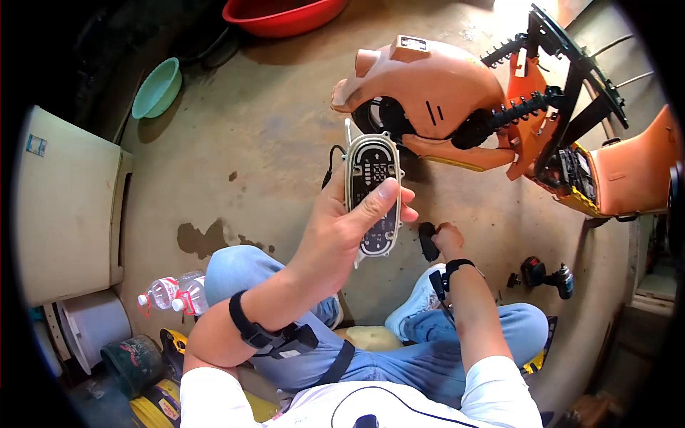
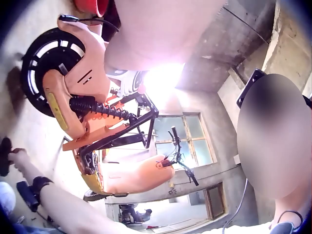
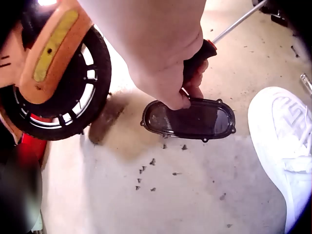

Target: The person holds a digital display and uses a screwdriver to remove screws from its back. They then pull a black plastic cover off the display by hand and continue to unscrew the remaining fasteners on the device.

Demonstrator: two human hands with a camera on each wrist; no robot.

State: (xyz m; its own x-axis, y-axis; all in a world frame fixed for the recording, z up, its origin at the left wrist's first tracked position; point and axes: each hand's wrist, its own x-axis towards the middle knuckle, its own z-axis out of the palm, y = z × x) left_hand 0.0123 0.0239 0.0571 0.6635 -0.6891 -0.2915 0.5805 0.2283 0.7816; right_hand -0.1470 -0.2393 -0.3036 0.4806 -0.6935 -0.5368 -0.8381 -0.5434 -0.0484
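Observation:
My left hand (image 1: 332,225) grips an oval display panel (image 1: 374,160) with a pale rim, its printed dark face turned up. The thumb lies across the face, and a short black cable (image 1: 330,167) hangs at its side. Low over the floor, my right hand (image 1: 449,239) pinches a glossy black oval cover (image 3: 209,122) with small screw tabs around its edge. That same hand also holds a screwdriver (image 3: 208,48) with a black and red handle, its metal shaft pointing away. Several small screws (image 3: 152,162) lie scattered on the floor near the cover.
An orange electric scooter (image 1: 449,85) with its frame exposed stands ahead to the right. A cordless drill (image 1: 546,274) lies right of my white shoe (image 3: 278,131). Plastic bottles (image 1: 189,292) and a white cabinet (image 1: 71,200) are at left; green (image 1: 158,89) and red basins (image 1: 285,21) lie further back.

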